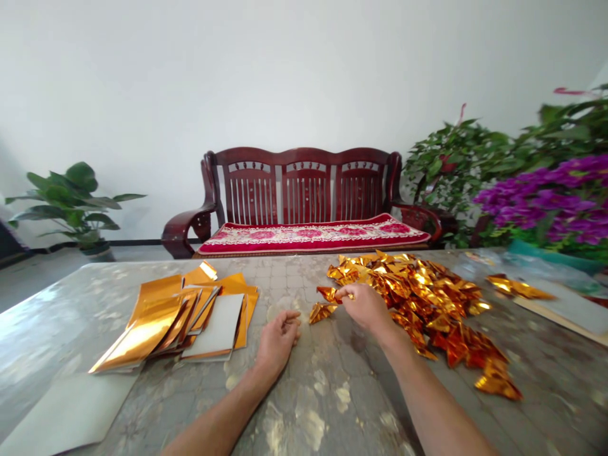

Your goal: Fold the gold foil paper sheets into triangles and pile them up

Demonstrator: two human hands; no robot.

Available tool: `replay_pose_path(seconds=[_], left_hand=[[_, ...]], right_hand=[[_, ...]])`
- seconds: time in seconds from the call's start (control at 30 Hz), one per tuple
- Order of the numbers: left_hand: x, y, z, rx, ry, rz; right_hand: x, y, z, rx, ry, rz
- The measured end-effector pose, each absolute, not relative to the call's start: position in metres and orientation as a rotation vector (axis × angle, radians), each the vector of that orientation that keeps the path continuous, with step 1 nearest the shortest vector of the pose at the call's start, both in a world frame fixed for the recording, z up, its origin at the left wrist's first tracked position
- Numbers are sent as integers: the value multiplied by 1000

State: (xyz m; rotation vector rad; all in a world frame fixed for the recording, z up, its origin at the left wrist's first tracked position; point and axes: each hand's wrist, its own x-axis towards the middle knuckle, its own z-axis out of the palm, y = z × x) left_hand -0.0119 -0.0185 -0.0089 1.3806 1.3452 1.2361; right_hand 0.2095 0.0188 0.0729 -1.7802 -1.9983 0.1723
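My right hand [365,305] reaches to the near left side of a pile of folded gold foil paper pieces [413,285]. Its thumb and index finger close on the end of one folded gold paper piece [327,292]. Just below that piece lies another small folded piece [322,311], apart from the pile. My left hand [278,342] rests on the table with its fingers loosely curled, and nothing shows in them. To its left is a loose stack of gold foil paper sheets [159,307], with one sheet's pale back side [216,326] facing up.
A patterned cover lies over the table [304,392]. One pale sheet [71,411] is at the front left. Far right are a flat pale board [570,310], clear plastic and purple flowers [551,196]. A wooden bench [306,190] stands behind, with a potted plant [78,202] on the left.
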Motion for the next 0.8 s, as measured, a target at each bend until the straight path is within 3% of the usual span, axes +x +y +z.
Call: replay_pose_path(seconds=[0.57, 0.8], left_hand=[[-8, -19, -5, 1308, 1106, 1402], [-6, -19, -4, 1274, 1112, 1428]], right_hand=[[170, -12, 77, -1364, -2160, 520], [173, -15, 67, -1247, -2070, 457]])
